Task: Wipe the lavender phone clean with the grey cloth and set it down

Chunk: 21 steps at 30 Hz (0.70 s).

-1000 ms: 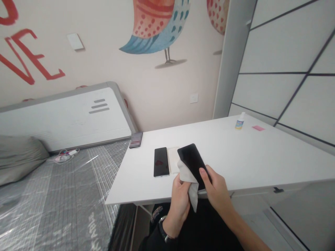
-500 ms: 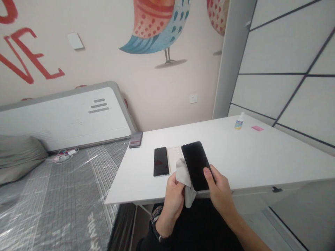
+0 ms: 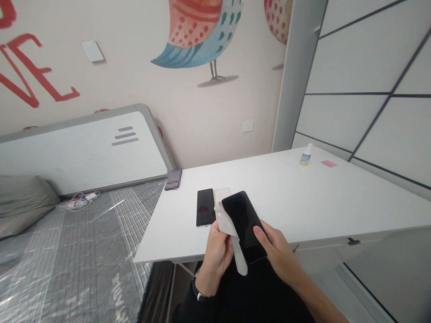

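Note:
A black smartphone is gripped along its right side by my right hand, with the thumb lying on the dark screen. My left hand is closed on a light grey cloth, which lies against the phone's left edge and hangs below it. Some of my left fingers are hidden behind the cloth. On the table just beyond lies a second dark phone, screen up. Beside it a clear phone case is partly covered by the held phone and the cloth.
The white table bears a small white-capped bottle and a pink slip at the far right. A blurred dark item sits at its back left corner. A plastic-covered bed stands to the left.
The held phone has come slightly down and left, closer to my body, and tilts more. The cloth and my left hand have shifted a little left along with it.

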Each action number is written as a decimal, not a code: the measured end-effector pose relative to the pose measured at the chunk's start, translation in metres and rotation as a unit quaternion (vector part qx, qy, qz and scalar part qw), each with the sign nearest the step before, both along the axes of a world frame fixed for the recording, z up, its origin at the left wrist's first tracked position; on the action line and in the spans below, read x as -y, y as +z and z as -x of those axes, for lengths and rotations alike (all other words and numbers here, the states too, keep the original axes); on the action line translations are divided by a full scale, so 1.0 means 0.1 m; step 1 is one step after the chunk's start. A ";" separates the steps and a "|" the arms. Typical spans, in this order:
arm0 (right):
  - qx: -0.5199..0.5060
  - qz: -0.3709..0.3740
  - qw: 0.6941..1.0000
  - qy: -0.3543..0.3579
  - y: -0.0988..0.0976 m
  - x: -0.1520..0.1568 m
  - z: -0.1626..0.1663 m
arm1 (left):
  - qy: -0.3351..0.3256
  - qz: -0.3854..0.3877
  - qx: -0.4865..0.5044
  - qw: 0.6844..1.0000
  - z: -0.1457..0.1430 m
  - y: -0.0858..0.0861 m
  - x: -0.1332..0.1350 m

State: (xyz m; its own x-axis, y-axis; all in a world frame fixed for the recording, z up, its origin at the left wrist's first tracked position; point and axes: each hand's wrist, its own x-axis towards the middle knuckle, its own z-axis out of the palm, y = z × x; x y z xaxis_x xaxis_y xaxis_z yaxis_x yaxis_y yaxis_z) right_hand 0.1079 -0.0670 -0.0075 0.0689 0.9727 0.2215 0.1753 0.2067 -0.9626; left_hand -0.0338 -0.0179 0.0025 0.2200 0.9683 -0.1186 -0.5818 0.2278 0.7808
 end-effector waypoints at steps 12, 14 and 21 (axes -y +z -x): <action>0.042 -0.006 0.998 -0.052 -0.01 0.01 0.07 | 0.026 -0.013 -0.049 0.998 -0.01 0.04 0.03; 0.050 -0.011 0.995 -0.084 -0.03 0.00 0.06 | 0.010 -0.012 -0.066 0.998 -0.06 0.00 0.09; 0.097 -0.052 0.974 -0.199 -0.15 -0.05 0.03 | -0.013 -0.044 -0.138 0.989 -0.11 -0.16 0.15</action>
State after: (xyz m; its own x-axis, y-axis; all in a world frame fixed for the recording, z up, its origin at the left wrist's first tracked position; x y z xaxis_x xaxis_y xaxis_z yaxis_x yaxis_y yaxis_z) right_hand 0.1045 -0.0619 -0.0221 0.3826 0.8494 0.3635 0.4379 0.1797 -0.8809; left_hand -0.0230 -0.0333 -0.0136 0.2162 0.9718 -0.0938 -0.3388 0.1647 0.9263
